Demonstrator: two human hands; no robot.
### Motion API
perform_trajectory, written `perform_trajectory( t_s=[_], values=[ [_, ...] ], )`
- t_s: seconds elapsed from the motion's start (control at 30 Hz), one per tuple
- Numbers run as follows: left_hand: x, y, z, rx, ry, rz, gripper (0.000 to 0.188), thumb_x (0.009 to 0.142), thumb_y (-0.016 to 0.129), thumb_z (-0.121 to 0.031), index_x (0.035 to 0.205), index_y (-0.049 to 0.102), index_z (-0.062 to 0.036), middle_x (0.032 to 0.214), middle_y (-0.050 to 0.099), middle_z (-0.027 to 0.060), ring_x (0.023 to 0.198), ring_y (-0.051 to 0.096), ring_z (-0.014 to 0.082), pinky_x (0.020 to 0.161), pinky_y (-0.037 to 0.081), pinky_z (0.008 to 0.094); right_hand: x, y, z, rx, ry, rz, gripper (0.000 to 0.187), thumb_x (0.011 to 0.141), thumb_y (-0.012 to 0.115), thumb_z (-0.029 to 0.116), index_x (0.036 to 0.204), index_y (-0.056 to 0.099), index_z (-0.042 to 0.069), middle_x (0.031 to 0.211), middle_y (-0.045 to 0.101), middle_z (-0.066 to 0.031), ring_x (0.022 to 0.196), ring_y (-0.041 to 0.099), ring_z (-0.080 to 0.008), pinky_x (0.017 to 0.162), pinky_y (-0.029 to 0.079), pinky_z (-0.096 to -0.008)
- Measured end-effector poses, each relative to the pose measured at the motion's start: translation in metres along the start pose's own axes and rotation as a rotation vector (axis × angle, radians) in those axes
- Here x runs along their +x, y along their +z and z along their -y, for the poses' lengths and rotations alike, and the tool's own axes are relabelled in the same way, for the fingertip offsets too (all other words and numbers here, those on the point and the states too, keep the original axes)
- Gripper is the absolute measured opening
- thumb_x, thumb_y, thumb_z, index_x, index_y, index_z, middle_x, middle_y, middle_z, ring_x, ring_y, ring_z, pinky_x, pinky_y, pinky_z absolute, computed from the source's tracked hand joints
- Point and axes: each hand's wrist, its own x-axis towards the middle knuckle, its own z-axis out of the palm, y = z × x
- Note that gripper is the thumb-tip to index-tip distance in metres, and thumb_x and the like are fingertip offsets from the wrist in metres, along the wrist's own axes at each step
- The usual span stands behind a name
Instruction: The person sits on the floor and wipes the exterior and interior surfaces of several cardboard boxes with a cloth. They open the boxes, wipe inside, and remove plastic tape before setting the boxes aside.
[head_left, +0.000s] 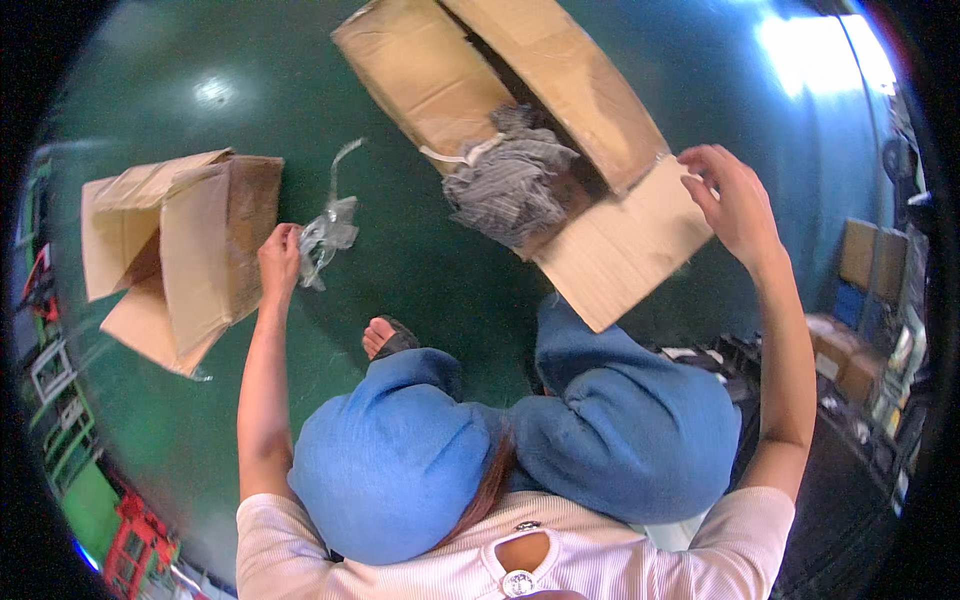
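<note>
Crouched on the floor, I have my left hand point(280, 258) closed on a crumpled strip of clear tape point(328, 235), with a loose end trailing up. My right hand point(735, 205) is at the outer edge of a cardboard flap point(625, 250), its thumb and fingers curled at the corner. That flap belongs to a large cardboard box point(585, 90) lying ahead of me with its top parted. A wad of grey ribbed fabric point(510, 185), with a pale band point(465, 155) at one side, bulges out of the opening. The box's inside is mostly hidden.
A smaller cardboard box point(200, 240) with open flaps lies on the green floor point(300, 90) to my left. Red and green frames point(135, 540) stand along the far left edge. More boxes point(845, 355) and dark clutter stand at the right.
</note>
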Motion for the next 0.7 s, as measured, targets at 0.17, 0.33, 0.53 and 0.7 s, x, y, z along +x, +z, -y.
perform_trajectory(
  t_s=[0.17, 0.33, 0.53, 0.7],
  values=[
    [-0.01, -0.023, -0.014, -0.581, -0.416, 0.152, 0.028, 0.092, 0.047, -0.02, 0.113, 0.062, -0.0091, 0.088, 0.067, 0.0124, 0.075, 0.064, 0.0148, 0.064, 0.051, 0.0327, 0.001, 0.023, -0.015, 0.052, -0.024, -0.034, 0.021, 0.082, 0.06, 0.012, 0.102, 0.059, 0.006, 0.092, 0.061, -0.0103, 0.079, 0.06, -0.0259, 0.073, 0.048, -0.0363],
    [-0.01, -0.039, -0.022, -0.078, -0.233, 0.078, 0.028, 0.09, 0.051, -0.023, 0.112, 0.064, -0.0116, 0.099, 0.064, 0.0149, 0.079, 0.064, 0.0218, 0.07, 0.051, 0.0357, -0.006, 0.026, -0.02, 0.129, -0.09, -0.075, 0.02, 0.083, 0.059, 0.009, 0.102, 0.059, 0.005, 0.092, 0.061, -0.0102, 0.076, 0.06, -0.0234, 0.069, 0.048, -0.034],
    [-0.012, -0.034, -0.018, 0.166, 0.025, -0.167, 0.023, 0.083, 0.061, -0.029, 0.099, 0.071, -0.0154, 0.091, 0.062, 0.0115, 0.088, 0.062, 0.0281, 0.076, 0.048, 0.0399, 0.001, 0.017, 0.005, 0.129, -0.073, -0.04, 0.018, 0.085, 0.058, 0.006, 0.103, 0.06, 0.004, 0.091, 0.061, -0.009, 0.072, 0.058, -0.0182, 0.057, 0.046, -0.0294],
    [-0.006, -0.011, -0.021, 0.27, -0.052, -0.19, 0.024, 0.08, 0.065, -0.035, 0.093, 0.071, -0.016, 0.094, 0.062, 0.0083, 0.09, 0.061, 0.0303, 0.076, 0.049, 0.0401, 0.019, 0.018, 0.047, 0.133, -0.174, -0.015, 0.018, 0.083, 0.06, 0.004, 0.101, 0.06, 0.003, 0.09, 0.06, -0.009, 0.07, 0.058, -0.0181, 0.056, 0.046, -0.0289]
  ],
)
